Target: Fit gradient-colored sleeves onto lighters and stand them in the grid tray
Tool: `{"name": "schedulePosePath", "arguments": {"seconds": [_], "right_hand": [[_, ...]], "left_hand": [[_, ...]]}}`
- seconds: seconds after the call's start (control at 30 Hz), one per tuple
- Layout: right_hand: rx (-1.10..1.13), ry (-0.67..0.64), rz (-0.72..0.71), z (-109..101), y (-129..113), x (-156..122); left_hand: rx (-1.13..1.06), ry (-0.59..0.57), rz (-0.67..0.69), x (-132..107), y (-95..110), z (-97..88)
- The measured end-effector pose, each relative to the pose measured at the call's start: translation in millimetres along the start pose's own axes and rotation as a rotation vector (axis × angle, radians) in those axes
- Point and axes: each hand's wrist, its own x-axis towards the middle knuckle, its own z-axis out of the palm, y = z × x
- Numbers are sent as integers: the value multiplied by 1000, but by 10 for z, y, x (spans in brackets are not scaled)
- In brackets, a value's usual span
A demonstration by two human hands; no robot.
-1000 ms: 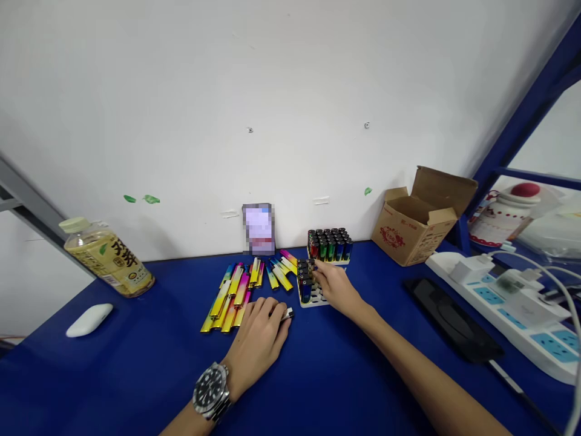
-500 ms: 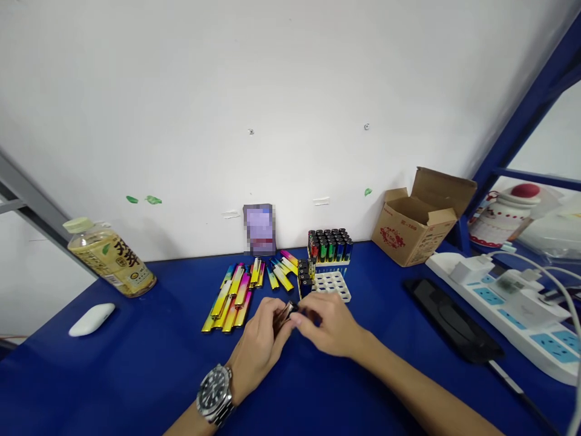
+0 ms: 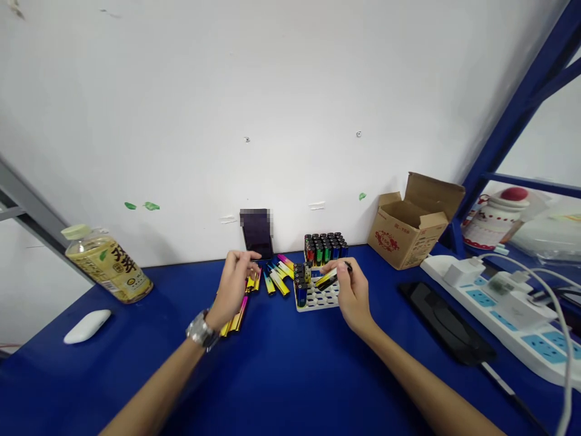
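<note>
My right hand (image 3: 353, 294) is closed on a yellow-and-black lighter (image 3: 327, 279), held tilted over the white holed tray (image 3: 323, 298). Dark-capped lighters (image 3: 301, 292) stand upright in the tray's left side. My left hand (image 3: 233, 283) hovers over a pile of shiny yellow, pink and blue lighter sleeves (image 3: 238, 316). Its fingers are bent and apart, with nothing seen in them, and they hide part of the pile. More loose sleeves (image 3: 278, 280) lie between that hand and the tray.
Behind the tray stands a full block of capped lighters (image 3: 325, 247). A dark-screened phone (image 3: 256, 233) leans on the wall. To the right are an open carton (image 3: 402, 233), a black device (image 3: 447, 321) and a power strip (image 3: 540, 351). A bottle (image 3: 111, 266) and white case (image 3: 88, 326) sit left.
My hands have come apart. The right one has carried the lighter up over the tray, while the left has moved left and forward to the sleeve pile. The phone's screen has turned dark.
</note>
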Motion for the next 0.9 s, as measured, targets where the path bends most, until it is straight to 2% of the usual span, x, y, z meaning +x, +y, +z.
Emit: {"name": "schedulePosePath", "arguments": {"seconds": [0.1, 0.2, 0.3, 0.43, 0.5, 0.53, 0.63, 0.7, 0.8, 0.9], "right_hand": [[14, -56, 62, -5, 76, 19], [20, -152, 95, 8, 139, 12], [-20, -196, 102, 7, 194, 11], [-52, -173, 114, -6, 218, 26], [52, -153, 157, -3, 198, 36], [123, -147, 202, 1, 184, 41], [289, -151, 397, 16, 153, 58], [339, -166, 525, 26, 156, 67], [377, -125, 683, 44, 177, 69], [391, -24, 745, 67, 170, 63]], "left_hand": [[-211, -11, -161, 453, 56, -7], [-271, 38, -198, 742, 121, -16], [-296, 52, -176, 862, 199, -46], [-190, 114, -94, 796, 267, -123], [10, 133, -60, 667, 257, -172], [182, 118, -43, 581, 240, -197], [868, -64, 52, 275, 156, -257], [1192, -119, 83, 77, 81, -272], [1441, -149, 112, -136, -36, -266], [1490, -182, 134, -221, -127, -254]]}}
